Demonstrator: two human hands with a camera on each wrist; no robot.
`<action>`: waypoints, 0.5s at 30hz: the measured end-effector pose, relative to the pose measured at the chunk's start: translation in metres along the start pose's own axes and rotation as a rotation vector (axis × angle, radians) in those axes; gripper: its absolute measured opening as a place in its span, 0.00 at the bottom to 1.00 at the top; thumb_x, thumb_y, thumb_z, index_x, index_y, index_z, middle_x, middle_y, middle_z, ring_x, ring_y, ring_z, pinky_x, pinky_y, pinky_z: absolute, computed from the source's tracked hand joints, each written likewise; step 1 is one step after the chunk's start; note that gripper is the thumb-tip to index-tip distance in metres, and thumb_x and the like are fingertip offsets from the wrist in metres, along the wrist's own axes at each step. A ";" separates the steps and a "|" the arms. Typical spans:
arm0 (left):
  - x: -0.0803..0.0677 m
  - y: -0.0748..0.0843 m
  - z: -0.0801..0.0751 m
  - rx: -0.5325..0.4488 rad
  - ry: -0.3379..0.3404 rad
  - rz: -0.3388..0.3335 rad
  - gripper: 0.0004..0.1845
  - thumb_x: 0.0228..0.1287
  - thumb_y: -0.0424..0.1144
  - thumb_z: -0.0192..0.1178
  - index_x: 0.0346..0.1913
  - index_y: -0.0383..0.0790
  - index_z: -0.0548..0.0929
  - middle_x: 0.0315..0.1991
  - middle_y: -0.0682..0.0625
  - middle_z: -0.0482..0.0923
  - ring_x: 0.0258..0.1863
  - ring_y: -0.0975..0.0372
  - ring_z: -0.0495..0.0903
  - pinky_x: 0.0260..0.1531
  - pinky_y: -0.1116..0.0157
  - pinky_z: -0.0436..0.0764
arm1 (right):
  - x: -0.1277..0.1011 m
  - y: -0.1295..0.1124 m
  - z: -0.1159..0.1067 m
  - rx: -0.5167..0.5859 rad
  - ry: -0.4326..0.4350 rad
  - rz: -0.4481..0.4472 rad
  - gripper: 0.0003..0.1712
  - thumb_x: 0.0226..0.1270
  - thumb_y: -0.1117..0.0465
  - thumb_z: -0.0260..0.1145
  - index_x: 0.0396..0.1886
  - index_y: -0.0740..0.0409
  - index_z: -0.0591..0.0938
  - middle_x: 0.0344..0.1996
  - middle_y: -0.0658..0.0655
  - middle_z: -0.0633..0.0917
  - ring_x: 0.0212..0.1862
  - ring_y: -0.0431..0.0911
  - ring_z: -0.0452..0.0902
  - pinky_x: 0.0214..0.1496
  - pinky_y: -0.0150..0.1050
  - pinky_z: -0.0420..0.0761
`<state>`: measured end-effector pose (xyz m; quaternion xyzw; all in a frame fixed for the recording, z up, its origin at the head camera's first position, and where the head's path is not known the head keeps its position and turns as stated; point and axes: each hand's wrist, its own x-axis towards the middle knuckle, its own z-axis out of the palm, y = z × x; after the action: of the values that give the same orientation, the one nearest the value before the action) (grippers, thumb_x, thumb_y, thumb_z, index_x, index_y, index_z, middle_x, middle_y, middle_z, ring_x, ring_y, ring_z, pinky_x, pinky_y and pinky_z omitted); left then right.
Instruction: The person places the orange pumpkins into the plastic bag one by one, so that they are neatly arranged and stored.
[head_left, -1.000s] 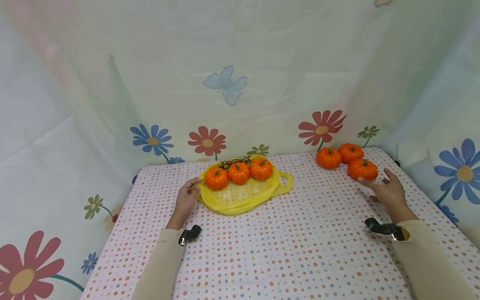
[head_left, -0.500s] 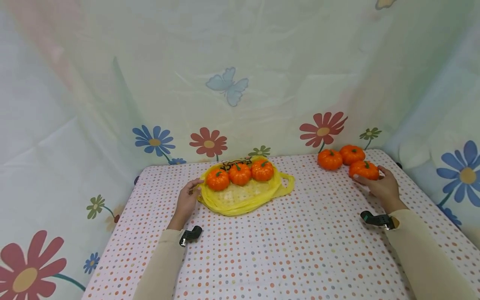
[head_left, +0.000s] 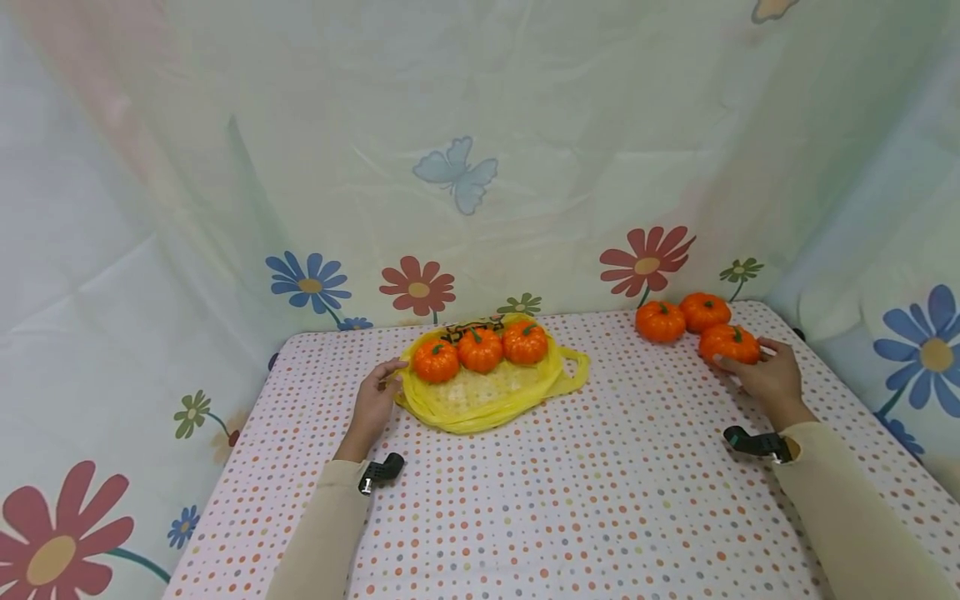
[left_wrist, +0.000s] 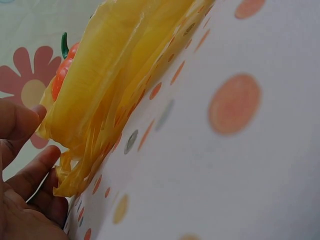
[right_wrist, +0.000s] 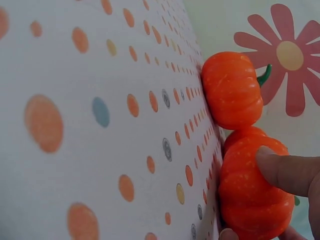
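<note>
Gripping the nearest pumpkin (head_left: 730, 343) at the table's (head_left: 570, 500) far right corner, the right hand (head_left: 767, 377) curls round it beside two others. The left hand (head_left: 372, 402) pinches the yellow bag's (head_left: 487, 392) edge, three pumpkins resting on it.

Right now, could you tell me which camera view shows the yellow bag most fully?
The head view: the whole yellow bag lies flat with three pumpkins on it. The left wrist view shows only its crumpled edge beside the left hand. The right wrist view shows none of it.
</note>
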<state>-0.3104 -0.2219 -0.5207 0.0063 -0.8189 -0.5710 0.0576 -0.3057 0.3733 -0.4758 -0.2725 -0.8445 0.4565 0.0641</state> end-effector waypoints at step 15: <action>0.002 -0.001 0.001 0.007 0.002 -0.017 0.14 0.75 0.39 0.50 0.57 0.52 0.79 0.74 0.52 0.64 0.76 0.58 0.58 0.71 0.51 0.63 | -0.006 -0.002 0.000 0.050 -0.008 -0.037 0.52 0.67 0.49 0.64 0.79 0.61 0.45 0.75 0.75 0.53 0.69 0.68 0.62 0.34 0.34 0.84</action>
<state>-0.3126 -0.2219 -0.5221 0.0141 -0.8207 -0.5686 0.0536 -0.3014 0.3686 -0.4732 -0.2531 -0.8381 0.4773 0.0758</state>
